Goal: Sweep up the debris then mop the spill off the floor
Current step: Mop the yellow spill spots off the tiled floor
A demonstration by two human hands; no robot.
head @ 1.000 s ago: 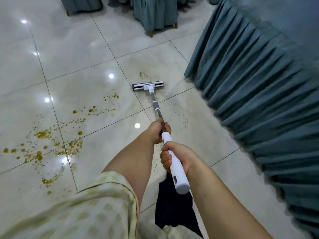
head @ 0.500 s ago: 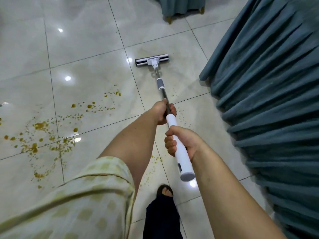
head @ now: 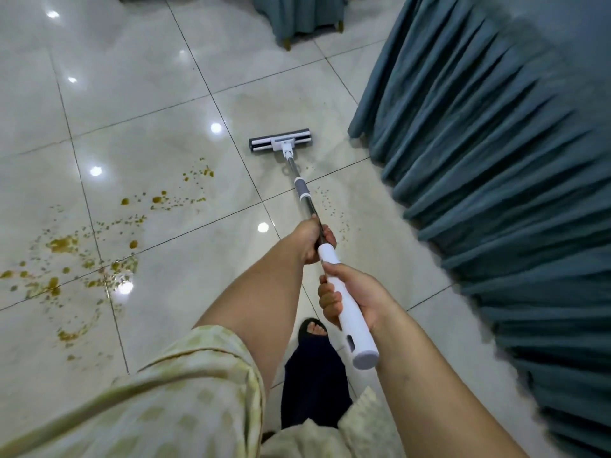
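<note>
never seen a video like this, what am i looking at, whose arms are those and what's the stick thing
There is no machine here. The one picture comes from a camera worn on a person's head, looking forward and down, so the two arms are that person's own.

Both hands grip a mop. The left hand holds the dark metal shaft. The right hand holds the white handle nearer the body. The mop head lies flat on the shiny tiled floor.

To the left, apart from the mop head, is a yellow-brown spill of blobs and droplets. Finer specks lie just right of the shaft.

The pleated teal cloth on the right hangs down to the floor. Below the hands you can see the person's foot.
</note>
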